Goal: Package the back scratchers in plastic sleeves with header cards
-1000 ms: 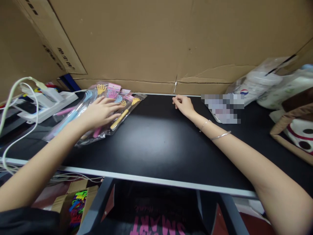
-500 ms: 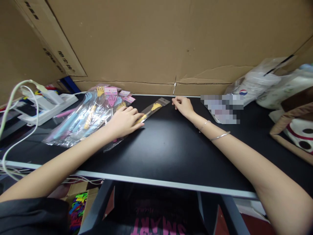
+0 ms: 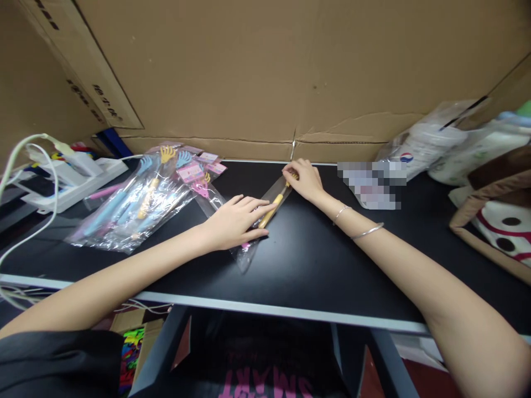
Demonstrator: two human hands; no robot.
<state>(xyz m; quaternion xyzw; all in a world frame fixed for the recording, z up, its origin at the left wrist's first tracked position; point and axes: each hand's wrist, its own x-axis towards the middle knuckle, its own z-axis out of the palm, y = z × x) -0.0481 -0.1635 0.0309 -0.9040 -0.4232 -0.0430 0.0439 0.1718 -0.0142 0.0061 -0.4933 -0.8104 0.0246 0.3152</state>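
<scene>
A yellow back scratcher (image 3: 269,213) in a clear plastic sleeve lies slanted across the middle of the black table. My right hand (image 3: 305,178) pinches its far end, covering part of the clawed head. Fingers outstretched, my left hand (image 3: 238,222) lies flat over the near part of the sleeve. Beneath that palm runs a second sleeved back scratcher, pink (image 3: 201,189), its handle mostly hidden. To the left lies a pile of bagged back scratchers (image 3: 136,204) in blue, yellow and pink, some with pink header cards.
A white power strip (image 3: 74,185) with cables sits at the far left. On the right are a blurred-out flat item (image 3: 375,190), a bagged cup (image 3: 431,146) and a brown-handled bag (image 3: 493,204). Cardboard (image 3: 265,72) walls the back; below, a box holds colourful pieces (image 3: 131,351).
My left hand has slid right, away from the pile, and the pink back scratcher has shifted right with it. My right hand has closed on the far end of the yellow one.
</scene>
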